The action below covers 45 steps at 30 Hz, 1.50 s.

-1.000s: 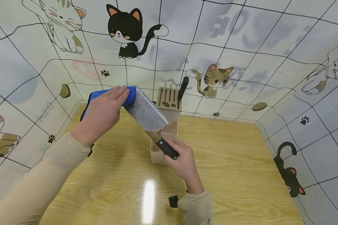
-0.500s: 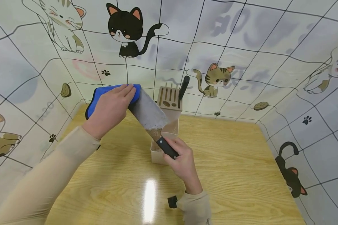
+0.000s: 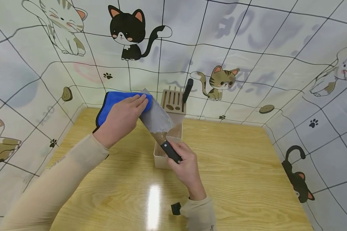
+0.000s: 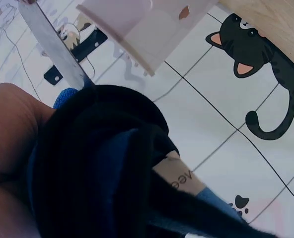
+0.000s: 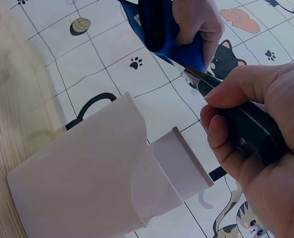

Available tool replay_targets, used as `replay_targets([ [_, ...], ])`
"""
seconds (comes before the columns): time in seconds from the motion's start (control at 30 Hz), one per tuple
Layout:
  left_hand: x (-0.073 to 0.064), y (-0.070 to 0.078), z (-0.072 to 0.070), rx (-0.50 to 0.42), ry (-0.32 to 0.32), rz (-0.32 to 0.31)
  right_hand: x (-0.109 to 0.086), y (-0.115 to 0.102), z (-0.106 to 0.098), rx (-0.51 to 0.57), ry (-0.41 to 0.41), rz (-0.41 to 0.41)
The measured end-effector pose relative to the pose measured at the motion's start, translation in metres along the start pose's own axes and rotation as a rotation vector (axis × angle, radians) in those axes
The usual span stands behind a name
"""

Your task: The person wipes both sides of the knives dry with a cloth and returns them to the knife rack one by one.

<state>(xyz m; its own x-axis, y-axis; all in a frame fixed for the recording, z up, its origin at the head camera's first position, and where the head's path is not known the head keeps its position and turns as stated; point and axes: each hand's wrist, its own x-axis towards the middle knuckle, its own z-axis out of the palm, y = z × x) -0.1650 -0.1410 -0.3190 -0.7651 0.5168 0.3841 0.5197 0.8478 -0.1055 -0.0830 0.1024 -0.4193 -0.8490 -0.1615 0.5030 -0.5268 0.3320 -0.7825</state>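
Note:
My right hand (image 3: 186, 168) grips the black handle of a cleaver (image 3: 159, 119), whose broad blade slants up and left above the table. A blue cloth (image 3: 111, 104) with a dark edge is folded over the blade's far part. My left hand (image 3: 124, 117) pinches that cloth against the blade, fingers lying on top in the head view. In the right wrist view, the left thumb and fingers (image 5: 199, 25) show on the cloth. Cloth folds (image 4: 102, 163) fill much of the left wrist view, hiding most of the blade.
Behind the cleaver stands a pale knife holder (image 3: 173, 102) with a slotted top, holding a black-handled knife (image 3: 188, 90). Its lower box (image 3: 162, 160) sits partly under the cleaver. A wooden table (image 3: 234, 166) meets the cat-patterned wall covering (image 3: 173, 54) at the back and sides.
My left hand and the cloth have slid along the blade to the right, closer to the handle; the blade's far corner now shows past the cloth. My right hand stays nearly still.

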Motion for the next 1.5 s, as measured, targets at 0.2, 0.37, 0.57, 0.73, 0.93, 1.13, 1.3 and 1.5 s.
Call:
replay_targets([
  [0.2, 0.001, 0.004, 0.002, 0.016, 0.038, 0.034, -0.001, 0.0, 0.0, -0.012, 0.002, 0.005],
  [0.37, 0.005, -0.002, 0.001, 0.033, 0.017, 0.007, 0.0, 0.0, 0.0, -0.029, -0.004, -0.003],
  [0.57, 0.012, -0.012, -0.001, 0.024, 0.015, -0.037, 0.0, 0.0, 0.001, -0.022, -0.015, -0.001],
  [0.73, 0.015, -0.014, -0.002, 0.01, 0.025, -0.064, 0.0, -0.001, 0.0, -0.024, -0.012, -0.006],
  [0.93, 0.011, -0.006, 0.0, 0.027, -0.017, -0.05, -0.001, 0.0, 0.0, -0.035, -0.004, -0.008],
  [1.13, 0.003, 0.008, 0.007, 0.052, 0.008, 0.002, -0.002, -0.001, 0.0, -0.042, 0.009, 0.019],
  [1.3, -0.003, 0.02, 0.012, 0.06, 0.044, 0.052, -0.002, -0.001, 0.001, -0.037, 0.024, 0.043],
  [1.5, -0.009, 0.032, 0.013, 0.066, 0.022, 0.091, -0.002, -0.001, 0.003, -0.038, 0.033, 0.054],
])
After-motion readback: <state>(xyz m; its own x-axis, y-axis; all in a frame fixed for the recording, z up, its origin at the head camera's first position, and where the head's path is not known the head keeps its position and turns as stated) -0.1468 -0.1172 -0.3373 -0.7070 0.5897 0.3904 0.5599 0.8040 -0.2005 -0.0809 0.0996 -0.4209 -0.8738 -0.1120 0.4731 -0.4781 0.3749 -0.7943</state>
